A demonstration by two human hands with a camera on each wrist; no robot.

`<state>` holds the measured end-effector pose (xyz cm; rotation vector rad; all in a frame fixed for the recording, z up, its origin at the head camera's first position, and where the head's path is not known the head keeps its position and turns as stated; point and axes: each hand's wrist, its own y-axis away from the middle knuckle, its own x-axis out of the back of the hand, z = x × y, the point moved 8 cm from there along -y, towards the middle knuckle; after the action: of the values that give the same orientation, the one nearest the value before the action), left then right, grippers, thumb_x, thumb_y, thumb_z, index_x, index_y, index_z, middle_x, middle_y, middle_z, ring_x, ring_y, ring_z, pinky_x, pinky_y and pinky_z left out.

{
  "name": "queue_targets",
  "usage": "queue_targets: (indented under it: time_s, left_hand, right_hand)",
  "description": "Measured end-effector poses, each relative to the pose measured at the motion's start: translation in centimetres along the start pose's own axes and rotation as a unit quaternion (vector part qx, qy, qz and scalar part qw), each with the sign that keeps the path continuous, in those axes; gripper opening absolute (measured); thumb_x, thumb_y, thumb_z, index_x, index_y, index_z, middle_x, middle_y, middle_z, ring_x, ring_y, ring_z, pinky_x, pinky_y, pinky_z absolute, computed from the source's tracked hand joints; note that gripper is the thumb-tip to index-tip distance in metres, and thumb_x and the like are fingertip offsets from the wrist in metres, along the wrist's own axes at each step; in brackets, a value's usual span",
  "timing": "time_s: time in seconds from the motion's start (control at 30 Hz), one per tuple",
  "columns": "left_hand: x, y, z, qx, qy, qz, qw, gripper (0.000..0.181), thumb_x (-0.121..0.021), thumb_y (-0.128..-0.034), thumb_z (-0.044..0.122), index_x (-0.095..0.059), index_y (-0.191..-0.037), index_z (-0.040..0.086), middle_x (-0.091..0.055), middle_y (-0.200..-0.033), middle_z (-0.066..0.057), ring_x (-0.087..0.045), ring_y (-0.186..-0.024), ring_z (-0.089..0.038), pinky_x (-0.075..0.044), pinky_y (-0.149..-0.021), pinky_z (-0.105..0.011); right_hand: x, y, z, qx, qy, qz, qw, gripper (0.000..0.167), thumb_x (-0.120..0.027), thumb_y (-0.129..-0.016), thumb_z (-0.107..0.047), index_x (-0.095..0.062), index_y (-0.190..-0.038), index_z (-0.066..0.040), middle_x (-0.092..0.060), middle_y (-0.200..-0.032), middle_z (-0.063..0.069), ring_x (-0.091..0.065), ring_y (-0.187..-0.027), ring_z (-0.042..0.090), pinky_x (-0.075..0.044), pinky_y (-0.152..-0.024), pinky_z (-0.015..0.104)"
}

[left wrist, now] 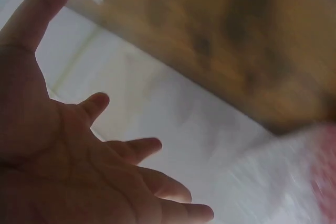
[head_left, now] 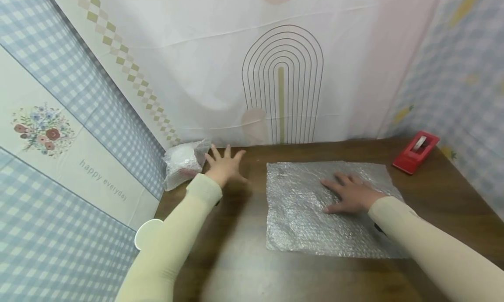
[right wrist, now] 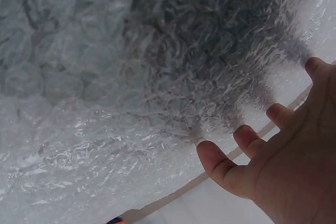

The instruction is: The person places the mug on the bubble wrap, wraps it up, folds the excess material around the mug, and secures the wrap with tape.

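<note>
A sheet of bubble wrap (head_left: 299,219) lies spread on the wooden table, slightly wrinkled. My right hand (head_left: 350,194) rests on it with fingers spread; in the right wrist view its fingertips (right wrist: 212,158) meet the plastic. At the back left sits a bundle in bubble wrap (head_left: 183,162), with something white and a bit of red showing through. Just right of that bundle is my left hand (head_left: 226,166), fingers splayed and holding nothing. The left wrist view shows its bare palm (left wrist: 79,166), with the blurred bundle (left wrist: 273,182) at the lower right.
A red tape dispenser (head_left: 416,152) stands at the back right of the table (head_left: 244,271). Near the left edge a white round object (head_left: 146,234) is partly covered by my left sleeve. Printed cloth (head_left: 204,74) hangs behind and at both sides.
</note>
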<state>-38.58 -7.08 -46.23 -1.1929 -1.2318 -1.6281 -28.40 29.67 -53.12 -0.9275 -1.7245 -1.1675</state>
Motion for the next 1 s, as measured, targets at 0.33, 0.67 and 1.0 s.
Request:
queue_targets:
  time_s: [0.33, 0.67, 1.0]
  left_hand:
    - [-4.1, 0.6, 6.4, -0.073, 0.004, -0.057, 0.9957, 0.125, -0.090, -0.0828, 0.076, -0.029, -0.181, 0.029, -0.010, -0.192, -0.021, 0.010, -0.167, -0.075, -0.002, -0.132, -0.092]
    - [-7.5, -0.2, 9.7, -0.129, 0.031, -0.073, 0.9884, 0.135, -0.102, -0.0692, 0.068, -0.032, -0.180, 0.034, -0.016, -0.192, -0.016, 0.002, -0.174, -0.062, -0.010, -0.133, -0.089]
    - [-7.0, 0.6, 9.6, -0.134, 0.036, -0.066, 0.9881, 0.130, -0.105, -0.0746, 0.052, -0.034, -0.180, 0.025, -0.020, -0.190, -0.022, -0.019, -0.175, -0.056, -0.032, -0.138, -0.073]
  right_hand:
    - [1.2, -2.7, -1.7, 0.005, -0.009, -0.011, 0.9999, 0.108, -0.075, -0.095, -0.079, -0.037, -0.178, -0.022, -0.020, -0.184, 0.036, -0.020, -0.163, 0.077, -0.025, -0.120, 0.099]
    - [1.3, -5.7, -3.2, 0.006, -0.023, -0.018, 0.9996, 0.110, -0.074, -0.094, -0.082, -0.034, -0.180, -0.027, -0.016, -0.187, 0.030, -0.015, -0.168, 0.071, -0.018, -0.125, 0.096]
    - [2.2, -8.9, -5.4, 0.008, -0.011, -0.032, 0.9994, 0.107, -0.073, -0.096, -0.080, -0.032, -0.181, -0.029, -0.014, -0.189, 0.027, -0.014, -0.171, 0.066, -0.016, -0.130, 0.092]
